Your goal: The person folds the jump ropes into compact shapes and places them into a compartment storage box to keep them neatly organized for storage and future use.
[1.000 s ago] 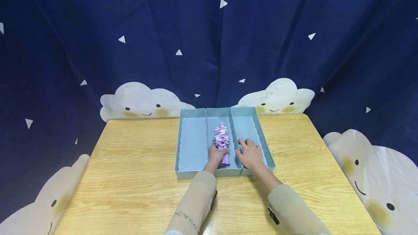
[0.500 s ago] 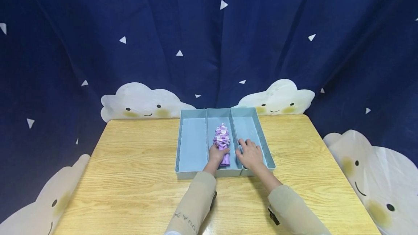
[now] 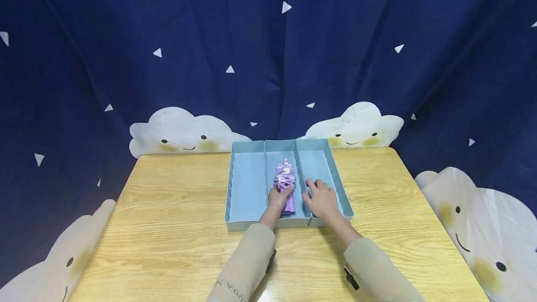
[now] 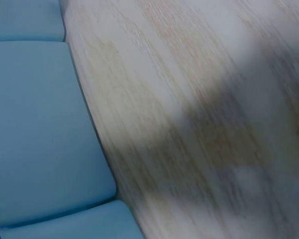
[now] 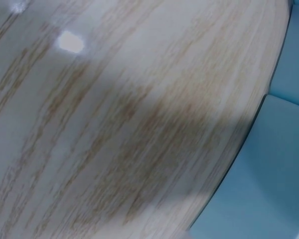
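A purple and white bundle (image 3: 285,174), layered and fringed at the far part with a smooth ribbed purple near part, lies lengthwise in the middle blue tray (image 3: 277,149). My left hand (image 3: 277,202) reaches over that tray's near edge and holds the bundle at its narrow part, thumb across the top and the other fingers mostly hidden. Over the near half of the right blue tray (image 3: 314,160) is my right hand (image 3: 323,201), fingers spread and slightly bent, thumb side close to the wall between the two trays. It holds nothing visible.
A third blue tray (image 3: 247,185) stands at the left, side by side with the others on the wooden table (image 3: 176,209). Both wrist views show blue tray walls (image 4: 45,129) and tabletop. Behind the table hangs a dark blue curtain (image 3: 189,36) with cloud shapes.
My left thumb has shifted slightly up along the bundle, and the left forearm has moved a little left and down. The right hand and the trays stay in place.
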Demonstrator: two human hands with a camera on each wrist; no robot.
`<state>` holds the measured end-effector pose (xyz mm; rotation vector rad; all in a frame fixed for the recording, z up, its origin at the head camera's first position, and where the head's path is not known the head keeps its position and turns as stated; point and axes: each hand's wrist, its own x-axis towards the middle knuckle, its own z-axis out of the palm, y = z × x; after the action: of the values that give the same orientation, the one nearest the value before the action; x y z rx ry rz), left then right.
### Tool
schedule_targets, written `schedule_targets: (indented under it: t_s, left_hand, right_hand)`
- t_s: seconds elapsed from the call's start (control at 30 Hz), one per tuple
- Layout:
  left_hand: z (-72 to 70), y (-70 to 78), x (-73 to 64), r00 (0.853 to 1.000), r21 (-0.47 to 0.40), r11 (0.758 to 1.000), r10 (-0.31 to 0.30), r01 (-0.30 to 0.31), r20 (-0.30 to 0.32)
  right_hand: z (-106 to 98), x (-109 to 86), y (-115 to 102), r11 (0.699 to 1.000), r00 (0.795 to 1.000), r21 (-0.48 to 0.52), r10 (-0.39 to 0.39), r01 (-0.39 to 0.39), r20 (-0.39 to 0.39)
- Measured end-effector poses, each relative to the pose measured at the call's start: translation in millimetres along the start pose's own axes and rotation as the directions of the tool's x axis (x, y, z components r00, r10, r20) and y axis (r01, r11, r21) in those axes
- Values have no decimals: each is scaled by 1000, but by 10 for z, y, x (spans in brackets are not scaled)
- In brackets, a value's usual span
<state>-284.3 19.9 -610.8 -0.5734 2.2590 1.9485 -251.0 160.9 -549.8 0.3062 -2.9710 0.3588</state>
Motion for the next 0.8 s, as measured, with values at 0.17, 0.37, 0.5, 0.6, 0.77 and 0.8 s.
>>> schedule_targets:
  t_s: [0.17, 0.37, 0.5, 0.6, 0.77, 0.8]
  left_hand:
    - [-198, 528, -588, 1000, 45, 999, 8, -7, -15]
    - [-209, 527, -639, 990, 142, 980, 142, -139, -13]
    - [-212, 505, -635, 967, 172, 953, 255, -250, -7]
    - [-226, 510, -647, 943, 193, 925, 333, -327, 0]
    - [-320, 572, -701, 904, 171, 888, 424, -428, 61]
    - [-358, 594, -719, 895, 161, 880, 439, -447, 82]
  right_hand:
    - [-3, 0, 3, 1000, 1000, -11, 2, -2, 10]
    - [-24, 0, -6, 1000, 1000, -15, 8, -8, 21]
    - [-50, -12, -20, 1000, 999, -16, 15, -15, 29]
    - [-69, -25, -34, 1000, 999, -16, 22, -21, 32]
    - [-117, -40, -60, 999, 998, -32, 21, -19, 57]
    - [-133, -45, -65, 999, 998, -34, 14, -12, 59]
